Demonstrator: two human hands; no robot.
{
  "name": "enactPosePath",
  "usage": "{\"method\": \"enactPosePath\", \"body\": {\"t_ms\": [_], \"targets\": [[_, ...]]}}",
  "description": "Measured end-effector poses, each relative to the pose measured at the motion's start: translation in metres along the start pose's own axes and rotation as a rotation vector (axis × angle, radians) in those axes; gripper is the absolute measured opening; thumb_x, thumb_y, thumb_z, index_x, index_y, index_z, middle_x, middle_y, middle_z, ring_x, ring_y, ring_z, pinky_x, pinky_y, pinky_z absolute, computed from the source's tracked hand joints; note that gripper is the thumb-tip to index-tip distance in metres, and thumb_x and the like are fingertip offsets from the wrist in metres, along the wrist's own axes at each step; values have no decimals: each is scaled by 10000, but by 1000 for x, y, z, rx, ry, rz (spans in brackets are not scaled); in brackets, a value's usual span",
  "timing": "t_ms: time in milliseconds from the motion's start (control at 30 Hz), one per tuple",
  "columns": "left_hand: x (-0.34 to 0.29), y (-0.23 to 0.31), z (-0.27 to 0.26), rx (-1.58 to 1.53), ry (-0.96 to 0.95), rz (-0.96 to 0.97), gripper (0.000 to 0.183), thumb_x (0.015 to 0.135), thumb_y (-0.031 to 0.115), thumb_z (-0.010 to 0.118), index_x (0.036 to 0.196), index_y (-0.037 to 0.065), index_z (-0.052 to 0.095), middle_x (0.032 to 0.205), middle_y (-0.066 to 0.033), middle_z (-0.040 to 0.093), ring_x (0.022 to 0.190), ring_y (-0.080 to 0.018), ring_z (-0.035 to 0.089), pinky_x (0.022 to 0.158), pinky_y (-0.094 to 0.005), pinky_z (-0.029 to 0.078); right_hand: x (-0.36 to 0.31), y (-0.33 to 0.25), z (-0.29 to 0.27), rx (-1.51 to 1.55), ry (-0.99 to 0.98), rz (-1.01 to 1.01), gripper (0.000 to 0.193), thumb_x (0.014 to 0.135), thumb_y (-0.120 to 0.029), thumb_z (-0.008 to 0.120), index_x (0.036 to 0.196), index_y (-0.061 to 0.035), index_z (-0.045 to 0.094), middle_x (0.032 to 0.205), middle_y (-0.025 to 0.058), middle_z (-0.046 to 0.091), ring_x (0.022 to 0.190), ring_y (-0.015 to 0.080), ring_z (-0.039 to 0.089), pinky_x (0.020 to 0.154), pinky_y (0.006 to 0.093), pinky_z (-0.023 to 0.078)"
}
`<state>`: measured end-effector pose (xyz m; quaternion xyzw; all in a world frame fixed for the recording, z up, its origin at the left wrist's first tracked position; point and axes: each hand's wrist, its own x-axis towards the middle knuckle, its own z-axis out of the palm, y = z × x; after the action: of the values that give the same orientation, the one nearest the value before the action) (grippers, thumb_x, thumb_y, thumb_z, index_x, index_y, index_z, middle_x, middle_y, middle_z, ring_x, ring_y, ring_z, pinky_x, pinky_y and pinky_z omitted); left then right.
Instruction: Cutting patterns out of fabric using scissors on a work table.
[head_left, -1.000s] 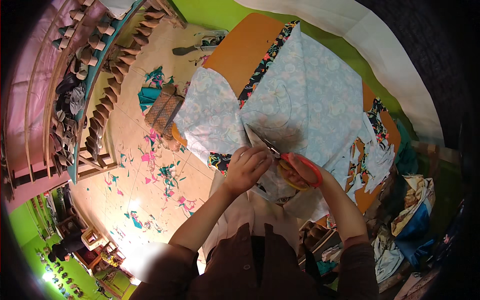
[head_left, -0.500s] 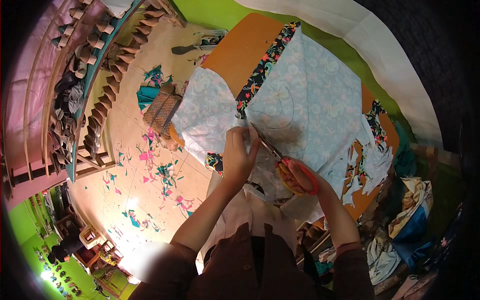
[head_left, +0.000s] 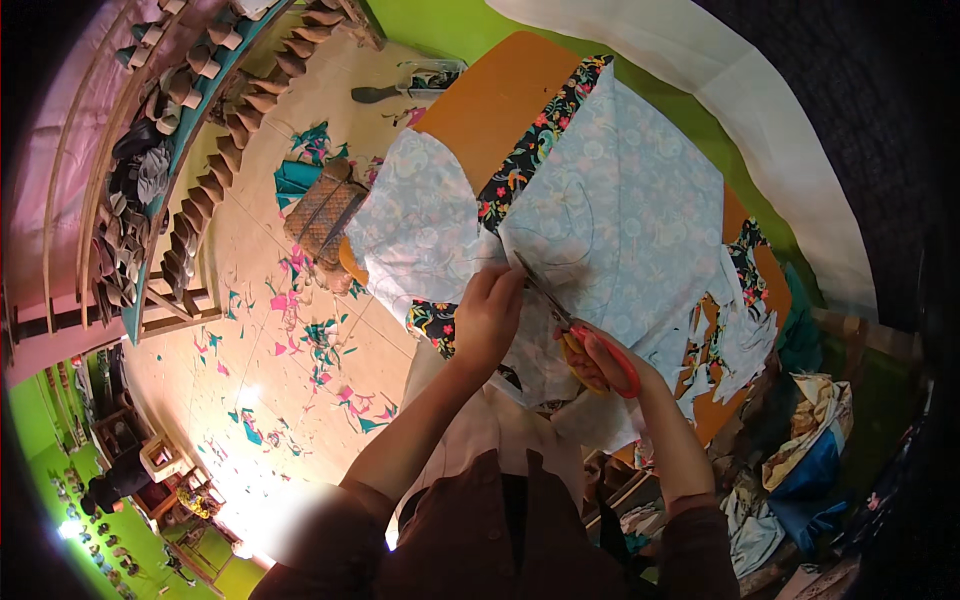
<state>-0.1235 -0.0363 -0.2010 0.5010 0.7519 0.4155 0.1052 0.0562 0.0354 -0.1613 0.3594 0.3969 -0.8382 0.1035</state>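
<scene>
My right hand (head_left: pixel 600 362) is closed around the red and yellow handles of a pair of scissors (head_left: pixel 545 288), whose blades point up and left into a large piece of fabric (head_left: pixel 650 190). The fabric lies with its pale, bluish-white back up and a faint floral pattern showing through. A thin drawn curve runs across it near the blades. Just left of the scissors, the closed fingers of my left hand (head_left: pixel 488 315) grip the fabric's cut edge. A dark floral strip (head_left: pixel 545 135) of its printed side runs up from the cut. The fingertips are partly hidden.
An orange board (head_left: pixel 480 90) lies under the fabric. Jagged fabric offcuts (head_left: pixel 740 325) hang at its right. A brown woven bag (head_left: pixel 325 215) sits on the floor to the left, among pink and teal scraps (head_left: pixel 325 340). Shoe-form racks (head_left: pixel 190 130) stand far left; cloth heaps (head_left: pixel 800 470) lie right.
Both hands have shifted slightly right and down within the view, which has itself moved a little. The scissors' handles look closer together. My left hand still grips the fabric.
</scene>
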Motion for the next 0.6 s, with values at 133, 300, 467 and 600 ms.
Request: {"method": "enactPosePath", "body": {"t_ms": [133, 300, 467, 600], "targets": [[-6, 4, -6, 91, -43, 191, 223, 709, 25, 571, 930, 47, 560, 844, -66, 548, 733, -242, 551, 613, -327, 467, -4, -1, -10, -64, -52, -14, 690, 764, -680, 371, 1129, -95, 412, 729, -21, 371, 553, 50, 329, 458, 186, 288], [-11, 5, -7, 105, -43, 249, 244, 708, 12, 617, 934, 39, 529, 810, -95, 556, 706, -262, 556, 587, -344, 458, -7, -20, -16, -352, -46, -19, 671, 790, -665, 331, 1100, -77, 427, 742, 2, 389, 616, 92, 379, 532, 218, 351], [-17, 5, -7, 78, 12, 232, 292, 721, -5, 563, 1001, 7, 479, 863, -114, 555, 725, -261, 548, 618, -340, 463, -11, -38, -21, -655, -90, -221, 546, 846, -559, 370, 961, -38, 486, 743, 44, 446, 664, 122, 422, 617, 253, 395], [-16, 4, -6, 34, 69, 225, 308, 718, -29, 572, 1007, -4, 470, 874, -124, 562, 731, -268, 552, 621, -347, 461, -8, -48, -23, -694, -91, -187, 763, 709, -739, 349, 1016, -52, 474, 670, -28, 409, 567, 71, 385, 476, 207, 336]]}}
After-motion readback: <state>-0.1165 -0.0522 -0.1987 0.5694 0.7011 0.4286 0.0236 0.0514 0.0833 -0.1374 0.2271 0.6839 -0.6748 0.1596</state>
